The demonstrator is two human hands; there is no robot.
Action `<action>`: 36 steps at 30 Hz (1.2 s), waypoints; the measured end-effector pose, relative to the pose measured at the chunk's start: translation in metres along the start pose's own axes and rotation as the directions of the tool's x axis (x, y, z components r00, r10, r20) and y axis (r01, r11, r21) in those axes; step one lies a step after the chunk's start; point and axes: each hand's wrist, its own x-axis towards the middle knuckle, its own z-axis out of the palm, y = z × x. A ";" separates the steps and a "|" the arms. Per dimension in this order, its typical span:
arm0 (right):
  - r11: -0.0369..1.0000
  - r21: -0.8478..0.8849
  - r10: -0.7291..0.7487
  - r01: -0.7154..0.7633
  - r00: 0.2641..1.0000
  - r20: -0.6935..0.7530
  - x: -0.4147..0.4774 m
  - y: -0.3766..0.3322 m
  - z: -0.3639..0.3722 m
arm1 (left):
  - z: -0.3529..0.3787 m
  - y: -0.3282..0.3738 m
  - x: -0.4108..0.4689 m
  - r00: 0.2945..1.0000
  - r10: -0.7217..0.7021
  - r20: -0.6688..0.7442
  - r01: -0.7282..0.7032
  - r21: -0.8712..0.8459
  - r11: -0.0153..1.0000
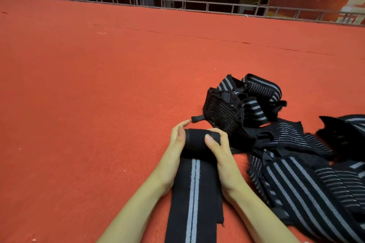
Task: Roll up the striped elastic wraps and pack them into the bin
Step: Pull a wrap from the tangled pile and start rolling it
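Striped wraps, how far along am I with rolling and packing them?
Nothing looks finished, and no bin is in view. In hand: one roll partly wound, right hand gripping it, left hand against its end, tail lying flat. Left: the loose pile on the right.

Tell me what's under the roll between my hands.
The wrap's flat unrolled tail runs out from under the roll over the red carpet. Directly beneath the roll is covered.
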 end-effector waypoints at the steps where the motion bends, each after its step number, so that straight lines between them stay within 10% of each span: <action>1: 1.000 -0.002 0.005 -0.005 1.000 0.007 0.001 0.000 0.000 | -0.002 0.001 0.000 0.998 -0.062 -0.001 0.062 0.013 0.998; 5: 0.999 -0.003 0.040 -0.040 0.999 0.032 0.002 0.002 -0.003 | -0.018 0.006 -0.003 0.957 -0.243 0.155 0.226 0.122 0.967; 15: 0.998 -0.062 0.024 -0.023 1.000 0.017 -0.001 -0.004 -0.005 | -0.022 0.011 -0.005 0.987 -0.044 0.153 0.038 0.040 0.998; 22: 0.991 -0.131 -0.028 0.037 0.997 0.073 -0.004 -0.001 -0.005 | -0.022 0.012 -0.007 0.966 -0.189 0.174 0.183 0.054 0.982; 36: 0.997 -0.082 0.007 -0.006 1.000 0.012 0.001 0.004 -0.007 | -0.016 0.001 -0.004 0.980 0.031 0.198 -0.079 0.241 0.967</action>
